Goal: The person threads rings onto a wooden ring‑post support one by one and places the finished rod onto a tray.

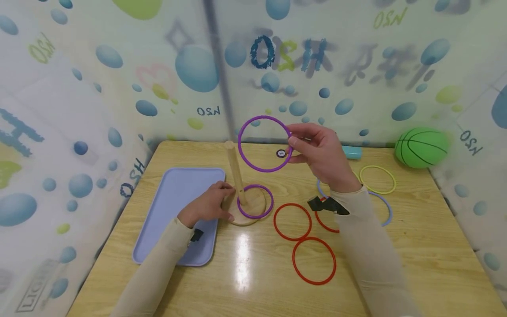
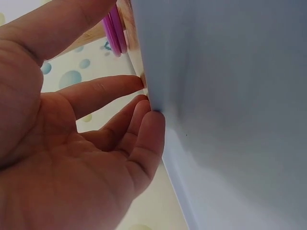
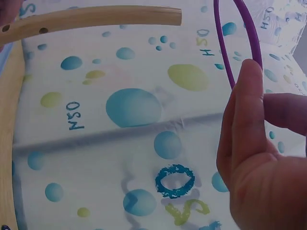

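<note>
My right hand (image 1: 322, 152) pinches a purple ring (image 1: 265, 171) between thumb and fingers, holding it up beside the top of a wooden pole (image 1: 234, 169). In the right wrist view, the held ring (image 3: 254, 36) stands apart from the pole's end (image 3: 163, 16). Around the pole's foot lies another purple ring (image 1: 272, 200), resting on the round wooden base (image 1: 243, 221). My left hand (image 1: 210, 202) touches the left side of this base with thumb and fingers spread. The left wrist view shows its fingers (image 2: 108, 93) beside the tray's edge.
Left of the stand lies a light-blue tray (image 1: 174, 207). Red rings (image 1: 293, 239) lie to the right, with blue (image 1: 390, 211) and yellow rings (image 1: 394, 180) beyond, partly behind my right arm. A green ball (image 1: 421, 147) and a turquoise cylinder (image 1: 352, 152) are near the back wall.
</note>
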### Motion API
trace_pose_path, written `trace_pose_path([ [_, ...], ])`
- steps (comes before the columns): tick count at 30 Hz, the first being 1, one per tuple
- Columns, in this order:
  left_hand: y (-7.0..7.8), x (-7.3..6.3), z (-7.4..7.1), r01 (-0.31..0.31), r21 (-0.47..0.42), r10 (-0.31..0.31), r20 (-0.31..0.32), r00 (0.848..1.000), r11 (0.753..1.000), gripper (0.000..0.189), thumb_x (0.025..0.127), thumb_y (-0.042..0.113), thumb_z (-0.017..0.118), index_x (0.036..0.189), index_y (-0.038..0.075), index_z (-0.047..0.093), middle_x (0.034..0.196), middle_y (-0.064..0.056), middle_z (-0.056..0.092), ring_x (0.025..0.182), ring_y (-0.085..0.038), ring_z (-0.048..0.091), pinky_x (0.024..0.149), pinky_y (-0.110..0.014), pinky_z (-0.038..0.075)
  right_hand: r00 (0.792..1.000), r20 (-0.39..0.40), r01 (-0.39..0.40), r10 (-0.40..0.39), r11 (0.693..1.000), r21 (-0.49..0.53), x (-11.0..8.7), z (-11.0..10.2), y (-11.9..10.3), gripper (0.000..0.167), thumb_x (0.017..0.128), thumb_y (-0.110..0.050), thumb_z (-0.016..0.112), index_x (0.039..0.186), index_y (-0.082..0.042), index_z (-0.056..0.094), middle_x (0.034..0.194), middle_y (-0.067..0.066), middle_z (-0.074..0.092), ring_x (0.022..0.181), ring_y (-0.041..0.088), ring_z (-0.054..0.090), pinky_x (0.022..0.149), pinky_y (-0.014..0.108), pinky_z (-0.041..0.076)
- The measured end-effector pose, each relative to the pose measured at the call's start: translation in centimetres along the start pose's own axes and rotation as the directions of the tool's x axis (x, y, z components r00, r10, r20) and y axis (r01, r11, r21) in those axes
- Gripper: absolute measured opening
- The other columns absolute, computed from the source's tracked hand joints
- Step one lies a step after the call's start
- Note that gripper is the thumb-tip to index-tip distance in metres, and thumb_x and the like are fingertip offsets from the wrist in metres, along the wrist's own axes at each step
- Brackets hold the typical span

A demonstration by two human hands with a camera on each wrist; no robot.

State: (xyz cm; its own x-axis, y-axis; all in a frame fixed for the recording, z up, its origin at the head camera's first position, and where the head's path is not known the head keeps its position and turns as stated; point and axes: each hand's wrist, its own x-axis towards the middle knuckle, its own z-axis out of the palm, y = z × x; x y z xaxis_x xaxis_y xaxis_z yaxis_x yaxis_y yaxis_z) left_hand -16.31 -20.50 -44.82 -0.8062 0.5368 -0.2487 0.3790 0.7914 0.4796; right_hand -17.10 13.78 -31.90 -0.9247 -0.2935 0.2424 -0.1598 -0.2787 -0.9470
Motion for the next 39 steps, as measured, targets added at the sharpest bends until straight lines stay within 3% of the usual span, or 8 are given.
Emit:
trace_pose_path([
  [7, -0.1, 0.1, 0.1, -0.001, 0.005, 0.001, 0.000, 1.000, 1.000, 0.090, 0.086, 0.030, 0.091, 0.156, -0.005, 0.047, 0.158, -0.025, 0.043, 0.147, -0.041, 0.040, 0.117, -0.052, 0.042, 0.998, 0.033, -0.051, 0.051, 0.999, 0.015, 1.5, 1.9, 1.7, 0.023, 0.104, -0.003, 0.066, 0.125, -0.006, 0.073, 0.098, 0.005, 0.067, 0.081, 0.015, 0.072, 0.073, 0.034, 0.065],
  [14, 0.1, 0.1, -0.1, -0.002, 0.000, 0.002, 0.007, 1.000, 1.000, 0.090, 0.086, 0.030, 0.090, 0.156, -0.005, 0.046, 0.159, -0.025, 0.042, 0.148, -0.042, 0.039, 0.118, -0.053, 0.042, 0.990, 0.024, -0.143, 0.142, 0.987, 0.067, 2.2, 2.0, 3.7, 0.021, 0.103, -0.001, 0.065, 0.123, -0.005, 0.073, 0.096, 0.004, 0.067, 0.083, 0.015, 0.073, 0.072, 0.032, 0.065],
  [25, -0.1, 0.3, 0.2, 0.001, 0.002, -0.001, 0.005, 1.000, 1.000, 0.090, 0.086, 0.030, 0.090, 0.156, -0.005, 0.046, 0.159, -0.025, 0.042, 0.148, -0.042, 0.038, 0.118, -0.052, 0.042, 0.980, 0.035, -0.194, 0.194, 0.981, 0.021, 3.0, 3.0, 4.2, 0.031, 0.104, -0.002, 0.064, 0.134, 0.007, 0.064, 0.097, 0.005, 0.067, 0.084, 0.016, 0.073, 0.074, 0.033, 0.065],
  [28, 0.0, 0.3, 0.2, 0.000, -0.006, 0.000, 0.008, 1.000, 1.000, 0.090, 0.086, 0.030, 0.090, 0.157, -0.005, 0.046, 0.159, -0.025, 0.042, 0.148, -0.042, 0.039, 0.117, -0.053, 0.042, 0.973, 0.031, -0.229, 0.230, 0.973, -0.019, 2.9, 3.0, 4.5, 0.031, 0.104, -0.004, 0.065, 0.134, 0.006, 0.064, 0.097, 0.006, 0.066, 0.084, 0.016, 0.073, 0.075, 0.034, 0.065],
  [39, -0.2, 0.1, 0.1, -0.007, -0.003, 0.007, -0.014, 1.000, 1.000, 0.091, 0.085, 0.029, 0.091, 0.156, -0.005, 0.046, 0.158, -0.025, 0.043, 0.148, -0.042, 0.038, 0.119, -0.053, 0.040, 0.933, -0.007, -0.356, 0.359, 0.925, -0.131, 1.8, 1.2, 8.4, 0.029, 0.105, -0.007, 0.066, 0.132, 0.002, 0.067, 0.106, 0.006, 0.066, 0.089, 0.017, 0.072, 0.082, 0.043, 0.065],
])
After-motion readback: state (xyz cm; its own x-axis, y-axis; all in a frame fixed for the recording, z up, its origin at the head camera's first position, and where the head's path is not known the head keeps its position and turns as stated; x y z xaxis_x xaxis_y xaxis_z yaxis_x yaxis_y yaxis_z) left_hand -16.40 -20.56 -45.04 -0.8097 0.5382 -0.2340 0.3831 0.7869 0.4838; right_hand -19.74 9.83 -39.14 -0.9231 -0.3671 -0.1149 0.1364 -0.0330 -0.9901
